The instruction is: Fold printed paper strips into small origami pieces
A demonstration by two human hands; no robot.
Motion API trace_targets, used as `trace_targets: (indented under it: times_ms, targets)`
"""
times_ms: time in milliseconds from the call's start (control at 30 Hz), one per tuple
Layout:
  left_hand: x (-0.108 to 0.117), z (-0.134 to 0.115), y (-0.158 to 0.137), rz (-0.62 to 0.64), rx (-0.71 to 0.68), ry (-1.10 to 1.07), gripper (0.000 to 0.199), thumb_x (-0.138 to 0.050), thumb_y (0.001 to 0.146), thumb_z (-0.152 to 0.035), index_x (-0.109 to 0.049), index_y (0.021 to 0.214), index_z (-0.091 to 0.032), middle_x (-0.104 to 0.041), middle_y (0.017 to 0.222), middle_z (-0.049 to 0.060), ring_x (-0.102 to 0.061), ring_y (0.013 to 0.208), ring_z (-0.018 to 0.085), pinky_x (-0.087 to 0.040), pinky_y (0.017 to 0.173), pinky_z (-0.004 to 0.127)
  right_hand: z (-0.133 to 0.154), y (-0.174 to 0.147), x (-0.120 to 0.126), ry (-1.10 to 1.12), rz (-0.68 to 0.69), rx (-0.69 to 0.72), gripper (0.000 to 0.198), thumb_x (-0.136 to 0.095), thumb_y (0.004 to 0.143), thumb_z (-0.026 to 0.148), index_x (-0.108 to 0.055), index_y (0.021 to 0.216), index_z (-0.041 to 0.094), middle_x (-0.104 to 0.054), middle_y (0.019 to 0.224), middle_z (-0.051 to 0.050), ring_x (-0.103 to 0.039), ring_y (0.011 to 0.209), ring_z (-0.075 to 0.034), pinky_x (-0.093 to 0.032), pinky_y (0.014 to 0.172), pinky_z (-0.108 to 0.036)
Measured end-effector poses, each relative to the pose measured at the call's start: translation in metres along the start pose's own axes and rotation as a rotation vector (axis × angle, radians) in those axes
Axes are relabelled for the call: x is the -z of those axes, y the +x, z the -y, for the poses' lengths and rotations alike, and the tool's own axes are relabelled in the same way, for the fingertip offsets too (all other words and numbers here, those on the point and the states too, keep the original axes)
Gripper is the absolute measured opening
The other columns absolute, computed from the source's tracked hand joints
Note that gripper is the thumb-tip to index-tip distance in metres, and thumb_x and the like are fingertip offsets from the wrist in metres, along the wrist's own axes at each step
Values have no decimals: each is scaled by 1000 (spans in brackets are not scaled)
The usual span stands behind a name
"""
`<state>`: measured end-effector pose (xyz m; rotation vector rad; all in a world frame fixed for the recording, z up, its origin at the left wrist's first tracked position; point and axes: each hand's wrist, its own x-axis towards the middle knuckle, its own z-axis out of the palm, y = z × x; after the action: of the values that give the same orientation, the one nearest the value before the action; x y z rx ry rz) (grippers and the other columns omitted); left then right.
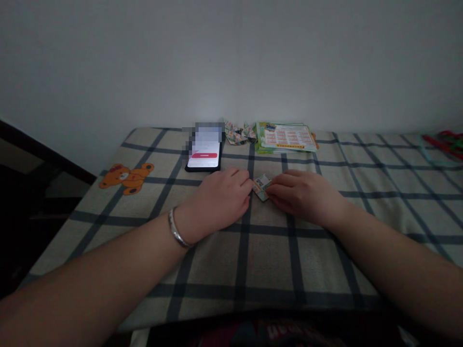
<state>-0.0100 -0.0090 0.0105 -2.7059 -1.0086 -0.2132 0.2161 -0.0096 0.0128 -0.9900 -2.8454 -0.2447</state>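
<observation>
Between my two hands a small folded piece of printed paper (262, 187) lies on the checked tablecloth, turned with a corner towards me. My right hand (302, 195) has its fingers closed on the paper's right edge. At the left side of the paper is my left hand (227, 195), its fingers bent and pressed together, the fingertips touching the paper's left corner. A silver bangle (176, 229) circles my left wrist. The undersides of the fingers are hidden.
A phone (204, 156) with a lit screen lies behind my left hand. Beside it are several folded paper pieces (238, 134) and a stack of printed sheets (287, 138) near the wall. An orange bear cutout (127, 178) lies left; red and green items (448, 143) sit far right.
</observation>
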Motion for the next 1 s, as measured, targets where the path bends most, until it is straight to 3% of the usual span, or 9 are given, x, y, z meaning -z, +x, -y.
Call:
trace_targets:
  times_ms: [300, 567, 800, 1000]
  targets:
    - [-10, 7, 3, -59, -52, -148, 26, -51, 93, -18, -63, 114, -13, -62, 110, 8, -57, 103, 22, -50, 93, 37, -5, -2, -3, 7, -30, 31, 24, -47, 97, 24, -69, 92, 16, -67, 92, -7, -58, 80, -19, -42, 72, -31]
    - [-7, 10, 4, -62, -68, -147, 20, -54, 92, -19, -68, 106, -15, -65, 104, 7, -60, 96, 22, -52, 85, 36, 1, 3, -4, -12, -32, -79, 20, -50, 92, 24, -68, 90, 15, -69, 91, -8, -60, 82, -21, -40, 68, -33]
    - [-3, 5, 6, -41, -48, -78, 15, -55, 93, -25, -68, 95, -17, -65, 95, 5, -60, 91, 22, -49, 77, 35, -2, 4, -9, 193, -109, -221, 16, -52, 87, 22, -68, 86, 18, -68, 86, -5, -60, 84, -20, -41, 69, -30]
    - [-7, 8, 8, -64, -33, -68, 13, -56, 92, -24, -65, 84, -18, -64, 86, 3, -60, 84, 22, -47, 71, 34, 1, 4, -4, 207, -82, -201, 14, -54, 85, 23, -68, 86, 18, -68, 85, -6, -59, 83, -21, -40, 70, -31]
